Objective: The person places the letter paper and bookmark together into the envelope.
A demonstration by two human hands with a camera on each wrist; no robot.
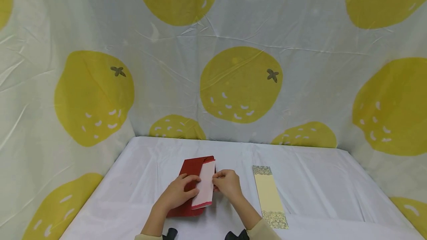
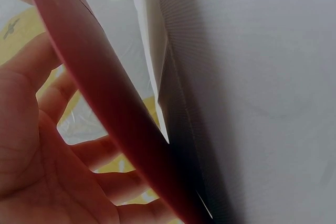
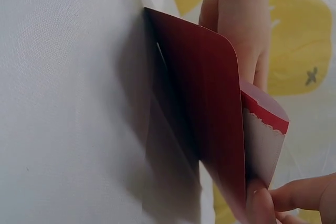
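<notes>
In the head view, a red envelope is propped at a tilt over the white table. A pale pink folded paper with red scalloped ends lies against its right part. My left hand rests on the envelope, thumb and forefinger touching the paper's left side. The left wrist view shows its spread fingers against the red envelope. With thumb and forefinger, my right hand pinches the paper's right edge. The right wrist view shows the folded paper bulging beside the envelope; the left fingertips are hidden there.
To the right of my hands, a cream paper strip with patterned ends lies flat on the white-covered table. Behind and at both sides hangs a white curtain printed with yellow fruit.
</notes>
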